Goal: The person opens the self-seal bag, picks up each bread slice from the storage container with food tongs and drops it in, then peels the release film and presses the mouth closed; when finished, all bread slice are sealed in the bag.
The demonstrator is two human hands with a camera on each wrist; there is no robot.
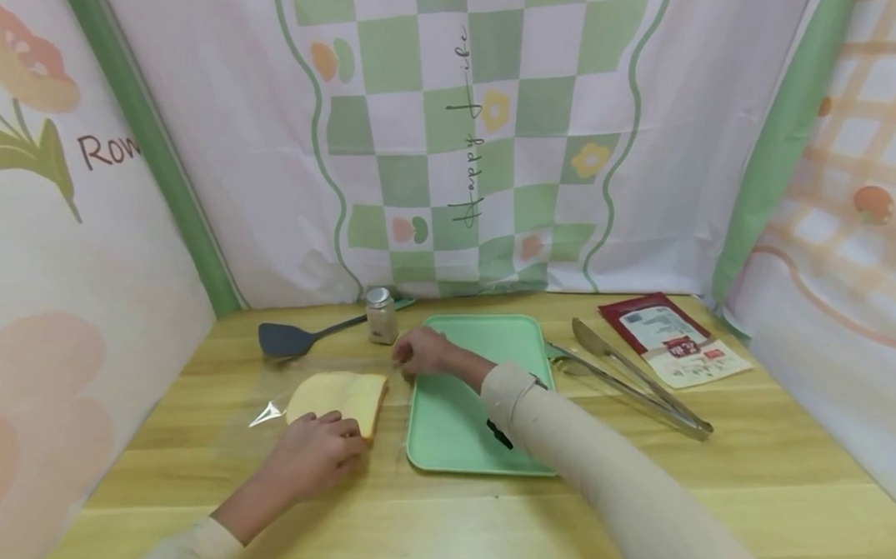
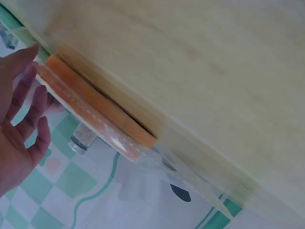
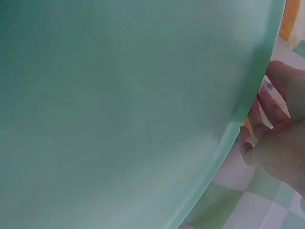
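Observation:
Two stacked bread slices (image 2: 102, 102) with pale tops and orange-brown sides lie on the table, with clear plastic film (image 1: 266, 414) around them. My left hand (image 1: 316, 452) reaches over their near right corner; in the left wrist view its fingers are loosely bent and spread, fingertips right at the end of the slices. My right hand (image 1: 424, 351) is at the far left edge of a mint-green tray (image 1: 462, 429), close to a small glass jar (image 1: 381, 317) with a silver lid. Its fingers bend loosely beside the tray rim, partly hidden in the right wrist view.
A dark spatula (image 1: 289, 340) lies at the back left, its handle behind the jar. Right of the tray are metal tongs (image 1: 640, 379) and a red and white food packet (image 1: 676, 340). Fabric panels (image 1: 427, 147) stand behind the table and on both sides.

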